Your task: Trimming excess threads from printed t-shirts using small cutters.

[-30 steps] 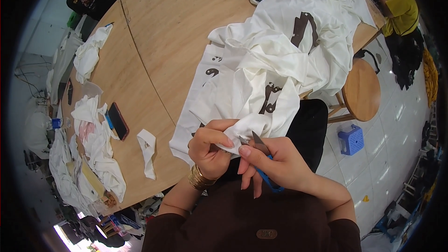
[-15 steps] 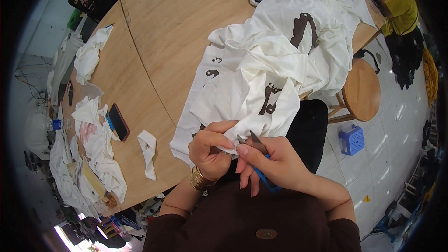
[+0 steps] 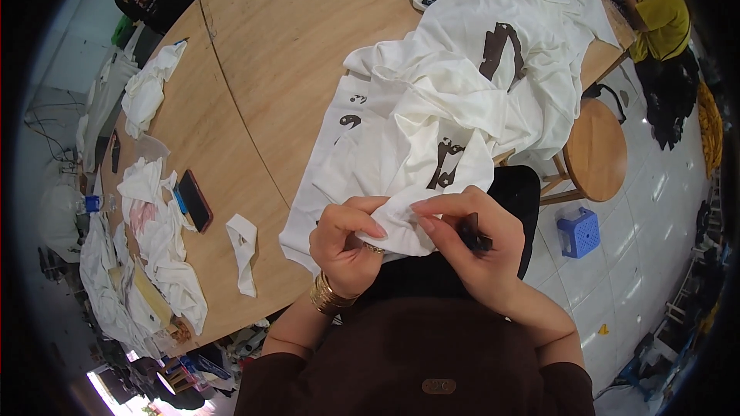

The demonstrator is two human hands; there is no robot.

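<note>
A heap of white garments [image 3: 532, 69] with dark brown prints spreads over the table and hangs down toward my lap. My left hand [image 3: 347, 250], a gold bracelet at its wrist, is closed on the hem of a white garment [image 3: 401, 223], pinching it between thumb and fingers. At the same edge, the thumb and forefinger of my right hand [image 3: 486, 250] come together at the cloth. Dark scissors [image 3: 472, 235] are tucked in that palm; their blue handles are hidden now.
Left on the wooden table [image 3: 270, 69] are a white fabric strip [image 3: 243, 254], a phone [image 3: 195, 200] and crumpled white cloths [image 3: 150, 223]. To the right stand a round wooden stool [image 3: 597, 150] and a blue plastic stool [image 3: 578, 233]. Two people sit at the far side.
My right hand has turned, swinging the scissors' blades away from the cloth and into the palm. Its thumb and forefinger have moved up to the garment's edge. My left hand keeps its hold.
</note>
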